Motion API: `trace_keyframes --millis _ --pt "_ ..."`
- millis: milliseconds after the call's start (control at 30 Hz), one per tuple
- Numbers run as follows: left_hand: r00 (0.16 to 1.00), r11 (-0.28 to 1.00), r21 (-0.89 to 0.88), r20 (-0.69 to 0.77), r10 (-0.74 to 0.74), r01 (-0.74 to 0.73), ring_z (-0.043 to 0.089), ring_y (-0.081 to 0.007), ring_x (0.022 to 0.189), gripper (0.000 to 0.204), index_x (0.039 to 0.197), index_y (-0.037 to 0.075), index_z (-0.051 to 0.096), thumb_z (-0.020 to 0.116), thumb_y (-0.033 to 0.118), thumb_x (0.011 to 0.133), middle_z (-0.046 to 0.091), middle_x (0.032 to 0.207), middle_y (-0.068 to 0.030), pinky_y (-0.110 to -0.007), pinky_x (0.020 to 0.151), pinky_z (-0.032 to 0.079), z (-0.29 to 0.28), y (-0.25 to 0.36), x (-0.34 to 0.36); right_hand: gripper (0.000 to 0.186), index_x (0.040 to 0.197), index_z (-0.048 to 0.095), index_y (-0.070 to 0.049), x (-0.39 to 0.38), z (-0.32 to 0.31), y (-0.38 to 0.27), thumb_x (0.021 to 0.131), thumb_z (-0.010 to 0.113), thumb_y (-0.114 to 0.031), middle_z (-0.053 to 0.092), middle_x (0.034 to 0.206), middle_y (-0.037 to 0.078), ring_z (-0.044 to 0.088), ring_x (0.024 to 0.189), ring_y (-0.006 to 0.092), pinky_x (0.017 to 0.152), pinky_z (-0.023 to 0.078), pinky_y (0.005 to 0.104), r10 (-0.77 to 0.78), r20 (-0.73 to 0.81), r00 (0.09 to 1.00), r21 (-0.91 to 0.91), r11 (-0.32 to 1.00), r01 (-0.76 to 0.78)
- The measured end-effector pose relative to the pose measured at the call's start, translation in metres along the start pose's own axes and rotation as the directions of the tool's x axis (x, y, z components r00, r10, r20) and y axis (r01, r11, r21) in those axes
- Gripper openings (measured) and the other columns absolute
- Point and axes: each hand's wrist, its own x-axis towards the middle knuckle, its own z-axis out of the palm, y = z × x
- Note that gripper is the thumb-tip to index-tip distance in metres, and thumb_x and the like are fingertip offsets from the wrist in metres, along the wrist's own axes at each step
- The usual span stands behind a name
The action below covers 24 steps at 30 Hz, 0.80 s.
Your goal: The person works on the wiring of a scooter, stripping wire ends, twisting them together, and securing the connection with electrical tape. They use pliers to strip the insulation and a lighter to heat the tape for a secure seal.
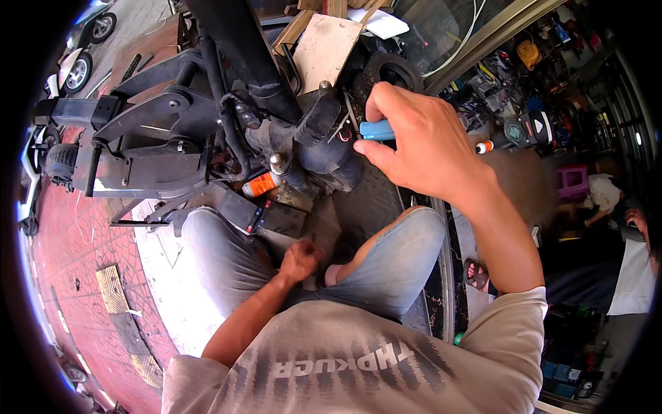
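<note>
My right hand (pixel 420 141) is raised in front of me and grips a tool with a light blue handle (pixel 378 130), its tip turned toward the dark motor housing (pixel 324 148) of a black scooter frame (pixel 158 131). My left hand (pixel 300 260) hangs low between my knees, fingers curled into a fist; I cannot see anything in it. I sit with my jeans-clad knees (pixel 403 252) apart, facing the scooter's underside.
An orange-and-white can (pixel 262 184) lies under the frame beside a flat black box (pixel 265 217). A wooden board (pixel 325 48) leans behind the scooter. Red brick paving (pixel 76 276) lies left. Another seated person (pixel 634 262) and cluttered shop shelves (pixel 531 76) are right.
</note>
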Motion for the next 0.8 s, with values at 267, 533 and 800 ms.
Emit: trace_keyframes --millis 267,533,800 --pt "0.999 1.000 -0.002 0.051 -0.019 0.019 0.078 -0.0434 0.110 0.042 0.106 0.003 0.082 0.077 0.043 0.096 0.081 0.111 -0.0245 -0.049 0.099 0.060 -0.001 -0.001 -0.001 0.035 0.104 0.061 -0.006 -0.012 0.016 0.015 0.085 0.089 -0.015 0.076 0.096 0.013 0.076 0.086 0.0416 0.073 0.058 0.0520 0.044 -0.099 0.994 0.190 0.981 -0.025" --pt "0.999 0.998 0.061 0.033 -0.009 0.007 0.080 -0.0405 0.105 0.043 0.107 0.000 0.081 0.076 0.042 0.099 0.082 0.105 -0.0241 -0.048 0.095 0.061 -0.016 0.007 -0.013 0.040 0.112 0.064 -0.006 -0.031 0.024 0.042 0.090 0.092 -0.024 0.079 0.099 0.015 0.079 0.091 0.0420 0.080 0.061 0.0512 0.135 -0.219 0.966 0.214 0.973 -0.087" --pt "0.985 0.954 -0.248 -0.055 0.163 -0.172 0.071 -0.0150 0.085 0.017 0.106 -0.001 0.072 0.073 0.016 0.105 0.078 0.093 -0.0075 -0.034 0.081 0.059 -0.082 0.076 -0.072 0.037 0.119 0.070 -0.008 -0.327 0.242 0.207 0.103 0.077 -0.041 0.081 0.111 0.020 0.077 0.104 0.0454 0.090 0.060 0.0555 0.933 0.004 0.360 0.175 0.354 -0.919"
